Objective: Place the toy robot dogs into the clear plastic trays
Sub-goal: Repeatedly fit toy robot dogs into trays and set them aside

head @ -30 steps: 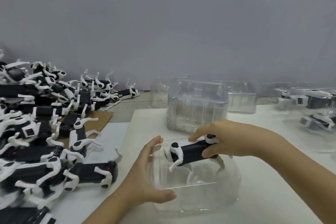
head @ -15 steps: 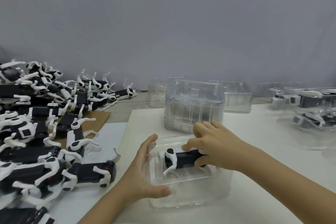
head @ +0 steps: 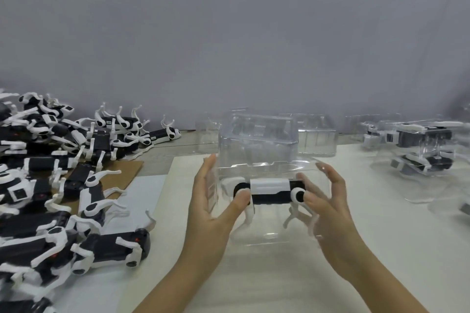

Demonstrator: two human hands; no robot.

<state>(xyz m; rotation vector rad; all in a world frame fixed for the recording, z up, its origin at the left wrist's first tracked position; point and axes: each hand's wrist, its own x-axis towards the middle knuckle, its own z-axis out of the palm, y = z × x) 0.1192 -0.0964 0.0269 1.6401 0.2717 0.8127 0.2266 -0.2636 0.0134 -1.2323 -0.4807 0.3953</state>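
Observation:
A black and white toy robot dog sits inside a clear plastic tray at the centre of the white table. The tray is tipped so the dog's side faces me, legs pointing down. My left hand grips the tray's left wall, thumb across the front by the dog's left joint. My right hand grips the right wall, thumb by the dog's right joint. A big pile of loose robot dogs covers the left side.
A stack of empty clear trays stands just behind the held one, with another to its right. Trays holding dogs are stacked at the far right. Brown cardboard lies under part of the pile.
My right hand pushed the dog down into the tray and let go of it. Both hands now hold the tray by its sides, tipped up toward me.

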